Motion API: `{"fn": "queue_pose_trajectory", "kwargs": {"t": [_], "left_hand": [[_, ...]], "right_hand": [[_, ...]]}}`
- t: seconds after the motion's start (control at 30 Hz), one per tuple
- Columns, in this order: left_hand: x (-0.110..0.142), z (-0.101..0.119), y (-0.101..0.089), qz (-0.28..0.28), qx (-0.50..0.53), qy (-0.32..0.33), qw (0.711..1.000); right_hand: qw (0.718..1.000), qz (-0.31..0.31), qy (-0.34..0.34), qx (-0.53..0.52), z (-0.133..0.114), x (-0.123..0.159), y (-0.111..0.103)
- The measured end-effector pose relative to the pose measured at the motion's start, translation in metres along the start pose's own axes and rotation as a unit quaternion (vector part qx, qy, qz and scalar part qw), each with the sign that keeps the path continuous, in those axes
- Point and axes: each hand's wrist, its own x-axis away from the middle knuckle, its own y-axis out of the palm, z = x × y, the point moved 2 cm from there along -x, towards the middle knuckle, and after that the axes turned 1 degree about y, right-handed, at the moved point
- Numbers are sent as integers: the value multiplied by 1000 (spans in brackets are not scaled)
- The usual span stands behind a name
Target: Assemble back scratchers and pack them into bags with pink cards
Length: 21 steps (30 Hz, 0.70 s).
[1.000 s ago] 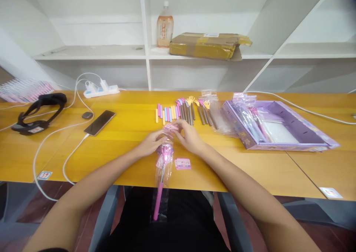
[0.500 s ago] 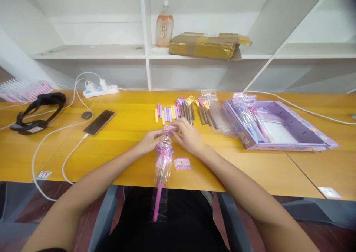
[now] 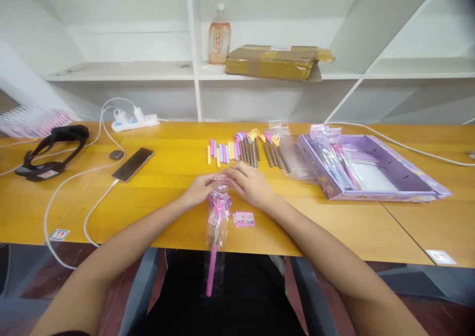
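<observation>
- While both hands meet at frame centre, the left hand (image 3: 202,190) and right hand (image 3: 252,183) pinch the top of a clear bag (image 3: 218,217).
- Inside, a pink back scratcher (image 3: 215,237) hangs over the table (image 3: 166,187) edge, probably so the mouth lies flat.
- A small pink label (image 3: 244,219) lies just right.

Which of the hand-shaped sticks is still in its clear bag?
The pink stick that both hands pinch at its bag's top; the others lie bare in a row behind.
</observation>
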Motion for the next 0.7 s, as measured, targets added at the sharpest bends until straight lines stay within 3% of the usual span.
{"fn": "queue_pose_trajectory", "kwargs": {"t": [0.23,0.4,0.57,0.7], "left_hand": [[2,0,0,-27,-57,35,997],[9,13,-3,67,-243,143,957],[11,32,-8,34,-361,219,906],[11,37,-7,18,-381,225,896]], "right_hand": [[968,12,142,-207,7,-4,0],[935,37,225,-272,12,-5,-1],[925,35,243,-290,12,-5,1],[928,35,233,-288,12,-5,2]]}}
